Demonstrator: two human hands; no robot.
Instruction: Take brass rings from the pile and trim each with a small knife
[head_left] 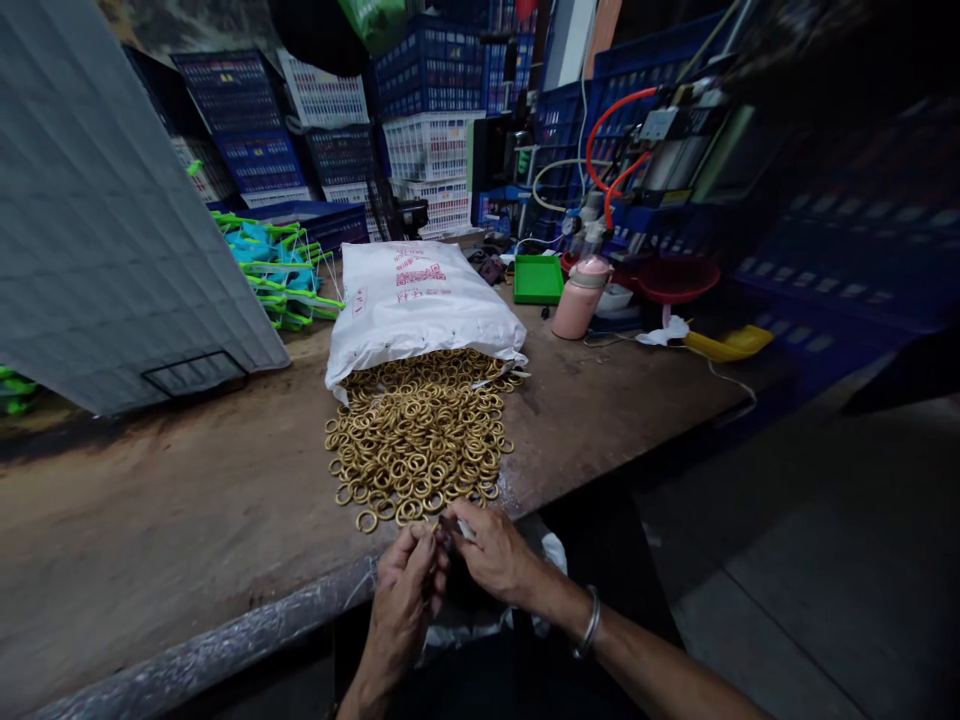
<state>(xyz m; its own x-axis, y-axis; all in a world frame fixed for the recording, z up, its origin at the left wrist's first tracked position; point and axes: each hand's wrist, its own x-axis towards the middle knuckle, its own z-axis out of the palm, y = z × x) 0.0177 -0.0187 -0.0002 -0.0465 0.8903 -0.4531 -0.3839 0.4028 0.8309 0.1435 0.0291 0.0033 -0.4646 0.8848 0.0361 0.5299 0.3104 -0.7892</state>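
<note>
Just beyond the table's front edge, my left hand [405, 583] is closed, thumb and fingertips pinching what looks like a brass-coloured ring, of which only a sliver shows. My right hand [496, 556] meets it, closed around a small tool with a pale grey handle [466, 530] and a dark tip; the fingers hide its kind. Right in front lies a heap of brass-coloured rings [424, 440], loose on the wooden table [187, 500]. They spill from the mouth of a white sack [412, 310] with red print, lying on its side.
A pink bottle [581, 298], a green tray [538, 278], a red dish [679, 277] and a yellow scoop [729, 345] stand to the right. Grey ribbed panel [135, 210] leans at left. Stacked crates [435, 148] and a machine with orange hoses [606, 125] are behind.
</note>
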